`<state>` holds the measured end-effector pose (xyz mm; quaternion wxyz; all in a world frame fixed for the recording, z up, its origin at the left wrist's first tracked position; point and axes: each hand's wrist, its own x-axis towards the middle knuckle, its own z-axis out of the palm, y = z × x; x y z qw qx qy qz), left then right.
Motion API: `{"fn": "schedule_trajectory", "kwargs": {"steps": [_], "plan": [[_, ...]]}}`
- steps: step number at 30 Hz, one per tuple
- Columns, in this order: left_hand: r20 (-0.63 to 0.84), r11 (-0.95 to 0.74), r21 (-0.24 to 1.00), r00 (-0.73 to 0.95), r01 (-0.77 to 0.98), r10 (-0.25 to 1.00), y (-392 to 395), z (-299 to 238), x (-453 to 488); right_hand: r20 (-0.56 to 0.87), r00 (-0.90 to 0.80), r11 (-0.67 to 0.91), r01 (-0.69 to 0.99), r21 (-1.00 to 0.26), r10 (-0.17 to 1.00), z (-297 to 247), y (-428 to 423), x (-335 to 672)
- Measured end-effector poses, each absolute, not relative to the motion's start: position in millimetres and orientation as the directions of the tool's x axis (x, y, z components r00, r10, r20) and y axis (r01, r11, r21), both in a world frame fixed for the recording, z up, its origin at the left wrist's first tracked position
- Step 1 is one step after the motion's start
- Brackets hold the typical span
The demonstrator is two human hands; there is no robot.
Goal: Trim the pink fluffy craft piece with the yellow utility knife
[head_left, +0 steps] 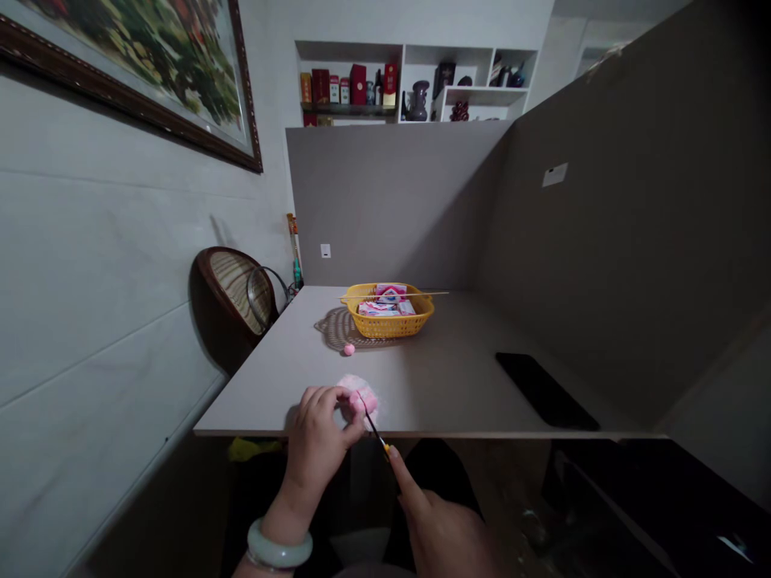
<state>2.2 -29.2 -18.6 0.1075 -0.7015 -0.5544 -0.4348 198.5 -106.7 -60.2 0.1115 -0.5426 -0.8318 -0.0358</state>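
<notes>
Head view looks down a pale table (446, 377) at both hands working at its near edge. The left hand (316, 429), with a pale green bangle (280, 544) on its wrist, curls in a narrow grip around a fluffy pink lump (361, 397), its fingers (319, 397) pressed against the lump's near side. The lump sits on the table at the near edge, at about 12 o'clock from the wrists.

The right hand (439, 534) comes in from 4 o'clock, holding a thin black tool (374, 428) with a yellow section near the index finger (402, 474). The tool's tip touches the lump, just beside the left fingers. The grip looks narrow, but only the index finger shows clearly, so I cannot tell how the other fingers sit on the tool.

At 12 o'clock, farther along the table, stands a yellow plastic basket (389, 323) holding pink-and-white boxes (379, 308), with a wooden skewer (425, 294) lying across its rim. A small pink ball (348, 349) sits just in front of the basket, well apart from the hands. A black phone (545, 391) lies at 2 o'clock near the table's right edge, and a round-backed chair (232, 305) stands at 10 o'clock against the wall.
</notes>
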Motion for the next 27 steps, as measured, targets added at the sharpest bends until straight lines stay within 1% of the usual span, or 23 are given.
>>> {"fn": "schedule_trajectory", "kwargs": {"steps": [4,7,9,14,19,21,24,27], "plan": [[0.711,-0.318,0.354,-0.032,0.879,0.702,-27.2,-18.7,1.1,0.309,-0.365,0.420,0.898,-0.132,0.878,-73.5,-109.5,211.8],[0.678,-0.305,0.382,-0.040,0.872,0.734,-26.2,-18.4,0.0,0.364,-0.349,0.445,0.868,-0.223,0.864,-72.3,-108.7,218.3],[0.660,-0.304,0.406,-0.046,0.861,0.750,-25.8,-17.6,-0.8,0.377,-0.345,0.454,0.854,-0.253,0.860,-68.6,-107.9,219.0],[0.654,-0.327,0.426,-0.038,0.843,0.755,-24.5,-15.7,-2.4,0.380,-0.370,0.483,0.834,-0.266,0.848,-61.0,-104.5,212.1],[0.660,-0.340,0.431,-0.036,0.836,0.750,-24.1,-15.9,-3.1,0.403,-0.327,0.459,0.837,-0.297,0.855,-64.7,-100.2,210.8],[0.655,-0.368,0.437,-0.010,0.821,0.756,-24.2,-15.2,-2.9,0.424,-0.310,0.459,0.832,-0.312,0.851,-65.5,-98.2,212.5],[0.657,-0.431,0.411,0.067,0.803,0.751,-23.8,-11.1,-2.3,0.431,-0.323,0.478,0.817,-0.322,0.843,-60.0,-95.0,214.5],[0.639,-0.436,0.381,0.108,0.816,0.761,-21.8,-3.6,-1.1,0.421,-0.347,0.497,0.804,-0.328,0.838,-49.6,-91.9,214.4]]}}
